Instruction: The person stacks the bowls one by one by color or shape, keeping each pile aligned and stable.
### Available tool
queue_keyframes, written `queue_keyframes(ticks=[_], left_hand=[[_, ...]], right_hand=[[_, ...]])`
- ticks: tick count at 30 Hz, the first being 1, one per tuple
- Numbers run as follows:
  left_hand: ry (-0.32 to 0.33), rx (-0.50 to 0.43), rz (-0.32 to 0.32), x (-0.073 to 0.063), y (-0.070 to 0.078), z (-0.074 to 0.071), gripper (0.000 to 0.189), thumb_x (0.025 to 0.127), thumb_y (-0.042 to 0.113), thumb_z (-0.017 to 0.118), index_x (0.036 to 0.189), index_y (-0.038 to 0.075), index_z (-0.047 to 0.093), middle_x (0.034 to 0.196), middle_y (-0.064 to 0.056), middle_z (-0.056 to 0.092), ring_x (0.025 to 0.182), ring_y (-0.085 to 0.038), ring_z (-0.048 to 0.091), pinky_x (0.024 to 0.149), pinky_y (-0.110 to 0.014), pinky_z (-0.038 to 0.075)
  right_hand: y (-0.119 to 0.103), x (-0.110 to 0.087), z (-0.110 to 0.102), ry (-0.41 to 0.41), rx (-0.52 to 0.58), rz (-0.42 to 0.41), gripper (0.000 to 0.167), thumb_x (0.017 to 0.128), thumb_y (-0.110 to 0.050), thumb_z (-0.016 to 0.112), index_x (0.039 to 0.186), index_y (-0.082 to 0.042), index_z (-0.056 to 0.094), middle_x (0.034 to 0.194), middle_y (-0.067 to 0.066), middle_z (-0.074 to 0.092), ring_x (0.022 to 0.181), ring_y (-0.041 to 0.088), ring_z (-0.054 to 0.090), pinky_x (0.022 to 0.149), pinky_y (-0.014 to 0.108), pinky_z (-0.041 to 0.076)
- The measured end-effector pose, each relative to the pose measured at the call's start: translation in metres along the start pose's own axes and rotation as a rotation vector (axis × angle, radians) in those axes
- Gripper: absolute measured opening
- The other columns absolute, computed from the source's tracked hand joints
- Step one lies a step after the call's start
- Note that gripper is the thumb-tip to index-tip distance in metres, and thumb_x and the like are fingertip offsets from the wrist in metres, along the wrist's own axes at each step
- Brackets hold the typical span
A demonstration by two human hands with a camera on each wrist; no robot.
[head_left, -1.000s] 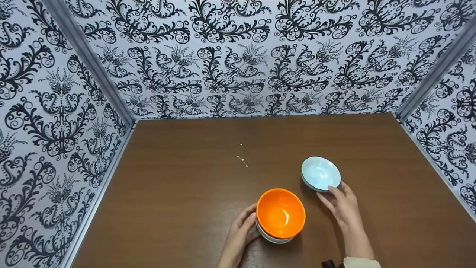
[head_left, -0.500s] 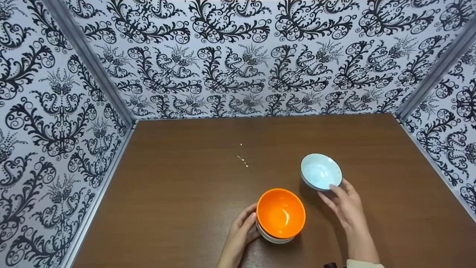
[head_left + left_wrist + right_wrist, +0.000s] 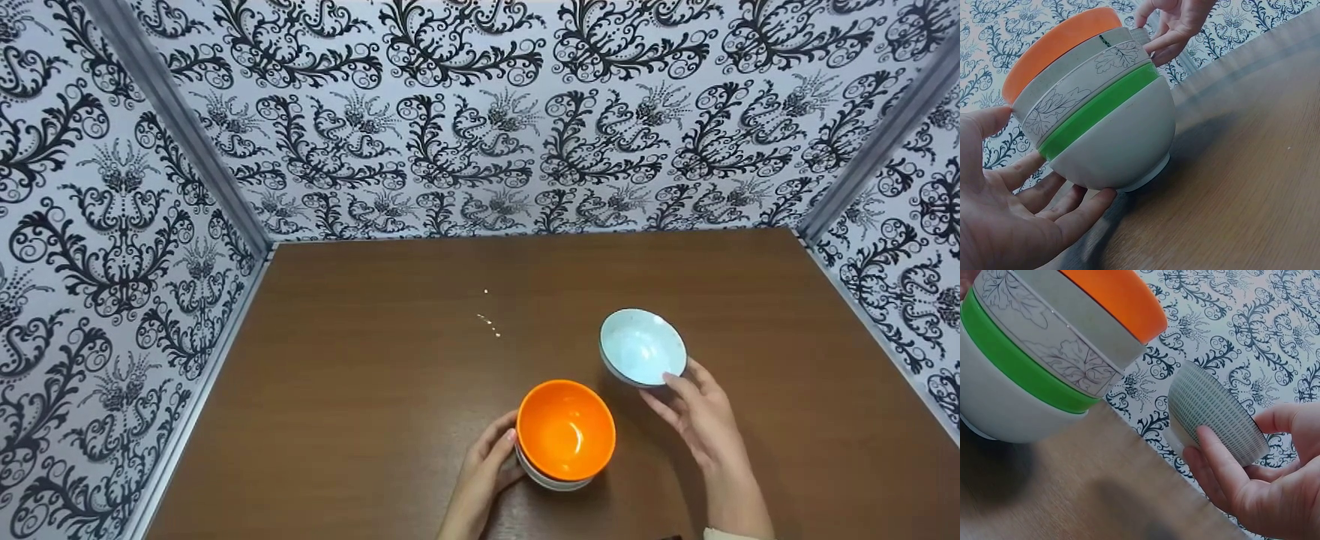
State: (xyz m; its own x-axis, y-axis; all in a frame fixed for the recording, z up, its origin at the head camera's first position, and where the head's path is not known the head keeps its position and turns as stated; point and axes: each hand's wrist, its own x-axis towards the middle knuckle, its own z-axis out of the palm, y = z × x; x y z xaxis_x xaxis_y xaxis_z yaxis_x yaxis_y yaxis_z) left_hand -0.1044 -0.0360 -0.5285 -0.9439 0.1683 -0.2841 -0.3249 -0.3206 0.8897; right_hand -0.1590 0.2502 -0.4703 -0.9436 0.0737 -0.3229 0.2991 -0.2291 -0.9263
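Observation:
A stack of nested bowls stands on the brown table (image 3: 360,360), with an orange bowl (image 3: 566,430) on top. Below it, the left wrist view shows a pale speckled bowl (image 3: 1061,70), a bowl with leaf drawings (image 3: 1089,76), a green bowl (image 3: 1100,109) and a white bowl (image 3: 1123,132) at the bottom. My left hand (image 3: 484,469) grips the stack's left side, thumb high and fingers low. Beyond the stack to the right, my right hand (image 3: 701,420) pinches a small pale-blue bowl (image 3: 643,347) by its near rim, tilted and above the table. Green dashes pattern its outside.
Small pale crumbs (image 3: 489,322) lie on the table left of the pale-blue bowl. Patterned black-and-white walls (image 3: 480,120) enclose the table at the back and both sides, with grey posts (image 3: 180,127) in the corners.
My right hand has raised the pale-blue bowl slightly, then shifted it a little to the left. The left hand and the stack stay where they were.

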Motion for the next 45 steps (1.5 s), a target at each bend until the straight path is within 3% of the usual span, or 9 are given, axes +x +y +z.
queue_keyframes(ticks=[12,34,45], left_hand=[[-0.034,-0.033,0.031,-0.002,-0.002,-0.001,0.055,0.104,0.032,0.052,0.147,-0.001,0.043,0.152,-0.020,0.045,0.132,-0.024,0.054,0.101,-0.042,0.053],[-0.025,-0.027,0.030,-0.001,-0.002,-0.001,0.055,0.104,0.033,0.052,0.147,0.000,0.044,0.153,-0.020,0.044,0.135,-0.025,0.052,0.101,-0.044,0.053],[-0.020,-0.014,0.027,0.001,-0.003,0.000,0.056,0.104,0.034,0.052,0.148,-0.001,0.043,0.153,-0.020,0.044,0.136,-0.027,0.051,0.101,-0.045,0.053]], right_hand=[[-0.001,-0.006,0.001,-0.045,-0.001,-0.017,0.067,0.103,-0.009,0.044,0.159,-0.006,0.007,0.163,0.013,0.011,0.102,0.004,0.065,0.096,0.033,0.056],[-0.006,-0.017,0.009,-0.090,0.025,-0.054,0.064,0.102,-0.007,0.043,0.158,-0.004,0.012,0.159,0.019,0.018,0.101,0.006,0.067,0.093,0.033,0.057],[-0.012,-0.024,0.011,-0.096,0.021,-0.066,0.061,0.102,-0.007,0.045,0.156,-0.004,0.016,0.147,0.012,0.033,0.104,0.011,0.067,0.091,0.033,0.059]])
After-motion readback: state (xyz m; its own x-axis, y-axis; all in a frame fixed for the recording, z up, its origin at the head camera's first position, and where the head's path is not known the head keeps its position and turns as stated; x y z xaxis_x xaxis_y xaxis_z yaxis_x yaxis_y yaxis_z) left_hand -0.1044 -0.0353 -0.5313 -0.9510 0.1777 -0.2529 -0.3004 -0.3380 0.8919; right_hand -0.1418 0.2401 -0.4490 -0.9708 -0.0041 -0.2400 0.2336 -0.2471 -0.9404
